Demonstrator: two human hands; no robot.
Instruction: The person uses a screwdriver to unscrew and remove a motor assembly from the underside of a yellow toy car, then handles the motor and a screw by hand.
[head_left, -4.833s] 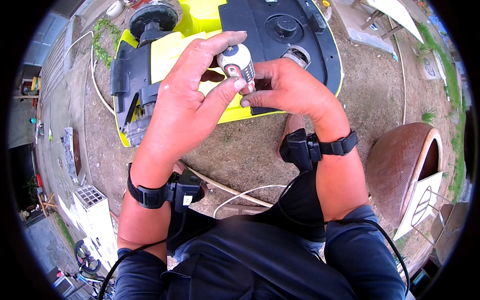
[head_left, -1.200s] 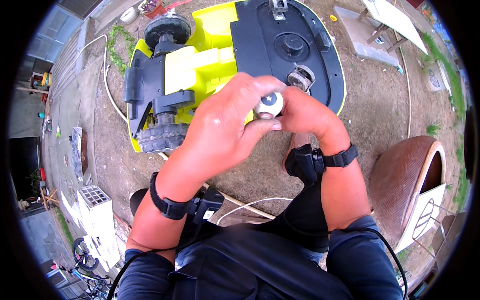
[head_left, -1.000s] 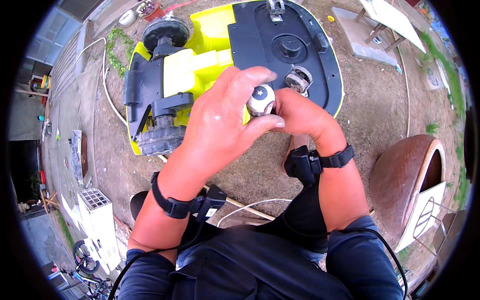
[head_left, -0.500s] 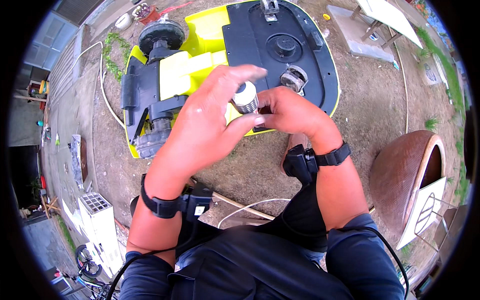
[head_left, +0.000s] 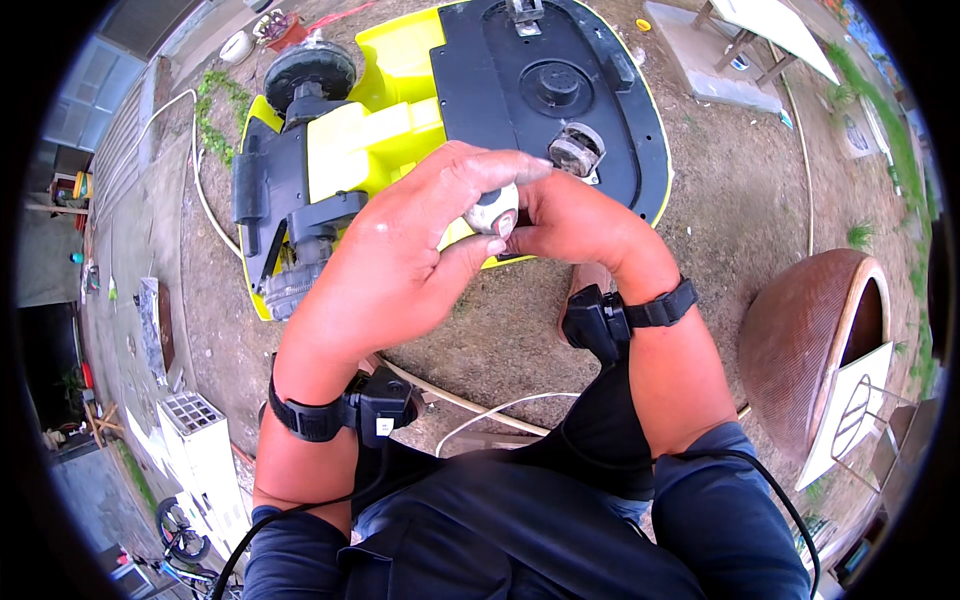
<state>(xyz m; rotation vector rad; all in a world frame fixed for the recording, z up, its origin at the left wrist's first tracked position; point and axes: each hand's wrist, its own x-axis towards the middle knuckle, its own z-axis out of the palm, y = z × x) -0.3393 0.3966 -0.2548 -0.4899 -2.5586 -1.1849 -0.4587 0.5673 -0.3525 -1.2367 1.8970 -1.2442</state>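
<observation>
Between my two hands is a small white cylindrical piece, tilted so one round end with a reddish ring shows. My left hand curls around it, thumb at its lower edge and fingers over its top. Closed against its other side, my right hand pinches with thumb and forefinger; its fingertips are partly hidden. Just beyond lies an overturned yellow and black wheeled machine. Its underside has a large wheel at the far left, a caster near my right hand and a round black hub.
At right a big brown clay jar lies tipped, with a white board against its mouth. A white table stands at the far right. A pale hose crosses the dirt before me. A white cabinet-like box is at left.
The white piece has been turned in my fingers, so its round end now shows where a dark checked side was visible. My left hand has shifted slightly left and down.
</observation>
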